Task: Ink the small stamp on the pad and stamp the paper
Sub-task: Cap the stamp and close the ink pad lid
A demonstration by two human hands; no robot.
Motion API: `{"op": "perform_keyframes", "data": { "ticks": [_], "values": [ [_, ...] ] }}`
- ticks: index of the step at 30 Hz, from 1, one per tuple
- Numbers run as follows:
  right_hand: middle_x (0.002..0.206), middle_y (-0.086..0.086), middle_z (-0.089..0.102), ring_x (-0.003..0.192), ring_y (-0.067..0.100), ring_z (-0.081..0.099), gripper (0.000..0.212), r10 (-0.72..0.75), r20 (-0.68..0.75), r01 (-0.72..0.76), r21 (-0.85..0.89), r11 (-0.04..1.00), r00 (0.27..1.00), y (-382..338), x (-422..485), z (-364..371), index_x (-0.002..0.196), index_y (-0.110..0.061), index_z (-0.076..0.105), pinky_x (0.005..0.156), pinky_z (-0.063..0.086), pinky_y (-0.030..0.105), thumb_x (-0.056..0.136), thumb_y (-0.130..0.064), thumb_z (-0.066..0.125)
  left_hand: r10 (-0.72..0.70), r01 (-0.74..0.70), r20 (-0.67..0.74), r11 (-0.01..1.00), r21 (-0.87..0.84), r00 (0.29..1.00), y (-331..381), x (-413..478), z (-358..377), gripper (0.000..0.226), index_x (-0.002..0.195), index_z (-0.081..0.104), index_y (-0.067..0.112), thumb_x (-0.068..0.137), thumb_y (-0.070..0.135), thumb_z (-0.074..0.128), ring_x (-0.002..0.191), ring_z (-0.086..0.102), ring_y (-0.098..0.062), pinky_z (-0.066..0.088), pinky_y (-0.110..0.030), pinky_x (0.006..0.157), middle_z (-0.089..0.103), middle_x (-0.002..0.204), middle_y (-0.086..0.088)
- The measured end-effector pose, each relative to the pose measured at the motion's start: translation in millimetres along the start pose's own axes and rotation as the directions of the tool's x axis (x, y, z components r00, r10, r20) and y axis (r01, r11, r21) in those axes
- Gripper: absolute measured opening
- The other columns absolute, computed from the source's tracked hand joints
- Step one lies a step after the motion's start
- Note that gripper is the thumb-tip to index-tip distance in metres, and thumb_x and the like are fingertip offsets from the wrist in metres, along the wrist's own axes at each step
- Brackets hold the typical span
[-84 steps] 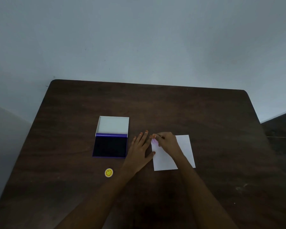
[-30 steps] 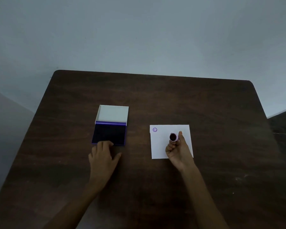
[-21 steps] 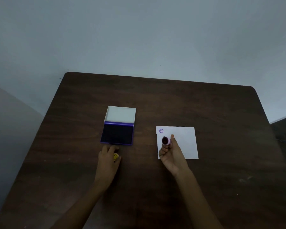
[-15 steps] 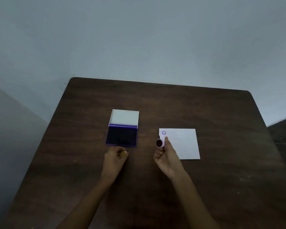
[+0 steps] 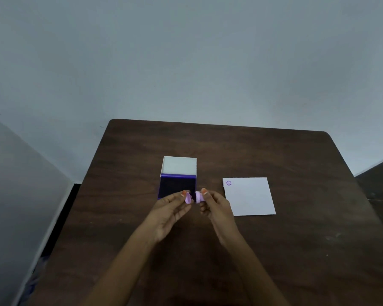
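Right hand pinches a small lilac round stamp at its fingertips; left hand pinches a matching lilac cap just beside it, above the dark wooden bench. Behind them lies an open purple ink pad with a white lid. Right of the hands, a white paper sheet bears a purple round print in its far left corner.

On the table, the open pad lies at nine o'clock of the paper, well apart. Both hands meet just before the pad's four-o'clock corner, perhaps above it.
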State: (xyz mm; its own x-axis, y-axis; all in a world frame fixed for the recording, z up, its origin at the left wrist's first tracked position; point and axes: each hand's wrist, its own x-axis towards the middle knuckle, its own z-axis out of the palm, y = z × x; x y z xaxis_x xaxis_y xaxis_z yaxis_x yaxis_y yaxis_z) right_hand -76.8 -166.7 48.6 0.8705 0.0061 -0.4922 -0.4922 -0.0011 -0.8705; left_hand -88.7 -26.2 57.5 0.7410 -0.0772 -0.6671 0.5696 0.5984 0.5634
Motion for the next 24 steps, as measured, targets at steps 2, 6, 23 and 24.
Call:
{"op": "perform_keyframes", "data": {
  "ticks": [2,6,23,24],
  "values": [
    [0.085,-0.007,0.064,0.084,0.012,0.061,0.004,-0.069,-0.017,0.068,-0.055,0.996,0.997,-1,-4,5,0.083,-0.033,0.06,0.072,0.05,0.022,0.083,-0.037,0.058,0.025,-0.025,0.008,0.999,0.022,1.0,1,-3,-2,0.025,0.102,0.064,0.003,0.078,0.006,0.061,0.098,0.064,-0.022,0.054,-0.03,0.078,0.068,0.104,-0.015],
    [0.088,-0.007,0.062,0.08,0.006,0.058,0.01,-0.132,-0.013,0.13,-0.126,0.984,0.991,-1,-10,12,0.092,-0.027,0.059,0.063,0.044,0.013,0.086,-0.034,0.055,0.043,-0.044,0.032,0.998,0.047,0.999,1,-6,-7,0.017,0.091,0.069,0.007,0.075,0.006,0.063,0.088,0.069,-0.018,0.059,-0.025,0.071,0.074,0.091,-0.011],
    [0.09,-0.008,0.056,0.071,0.001,0.049,0.035,-0.03,-0.046,0.008,-0.422,0.907,0.998,32,24,33,0.099,-0.022,0.061,0.059,0.031,0.009,0.071,-0.041,0.07,0.128,-0.138,0.051,0.941,0.31,0.99,12,-6,-9,0.017,0.09,0.069,0.011,0.074,0.007,0.067,0.088,0.069,-0.017,0.058,-0.021,0.067,0.071,0.095,-0.009],
    [0.088,-0.01,0.056,0.072,0.001,0.05,0.031,-0.035,-0.039,0.015,-0.418,0.908,0.999,33,24,33,0.096,-0.026,0.06,0.06,0.031,0.008,0.072,-0.042,0.069,0.138,-0.147,0.05,0.934,0.327,0.989,12,-5,-9,0.017,0.089,0.07,0.012,0.073,0.007,0.067,0.089,0.069,-0.017,0.058,-0.022,0.069,0.071,0.094,-0.008]
  ]
}}
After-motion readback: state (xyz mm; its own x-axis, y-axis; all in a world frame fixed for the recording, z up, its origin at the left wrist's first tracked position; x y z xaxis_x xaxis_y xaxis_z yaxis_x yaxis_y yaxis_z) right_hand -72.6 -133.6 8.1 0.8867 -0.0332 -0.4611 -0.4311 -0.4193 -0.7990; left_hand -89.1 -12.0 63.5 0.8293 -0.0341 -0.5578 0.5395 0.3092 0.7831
